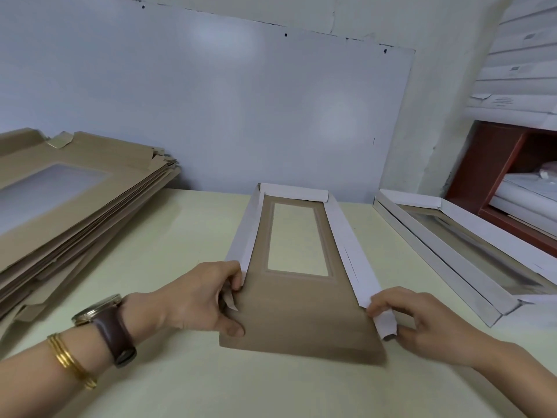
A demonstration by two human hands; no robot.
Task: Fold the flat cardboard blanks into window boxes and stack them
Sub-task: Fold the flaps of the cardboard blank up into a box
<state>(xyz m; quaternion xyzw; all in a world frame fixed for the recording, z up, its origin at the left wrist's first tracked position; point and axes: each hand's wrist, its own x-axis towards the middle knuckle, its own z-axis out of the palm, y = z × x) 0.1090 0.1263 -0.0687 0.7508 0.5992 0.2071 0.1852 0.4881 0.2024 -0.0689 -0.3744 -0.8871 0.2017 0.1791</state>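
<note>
- Cardboard blank [297,315]: lay mid-bench, brown face up, far and side walls raised.
- Left hand [199,300]: fingers closed, pinching the near-left corner tab.
- Right hand [422,324]: fingers closed on the near-right tab.
- Advice: I judged both tabs should tuck inward together, before lifting the near flap.
- Flat blanks [75,200]: stacked at the bench's left edge.
- Finished box [470,251]: at the right edge.

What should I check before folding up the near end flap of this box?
1. Far end wall folded up: ok.
2. Both long side walls raised, left and right: ok.
3. Left hand pinching the near-left corner tab: ok.
4. Right hand pinching the near-right corner tab: ok.
5. Near end flap folded up: not ok, it lies flat on the table.
6. Tabs tucked inside: cannot tell.
</note>
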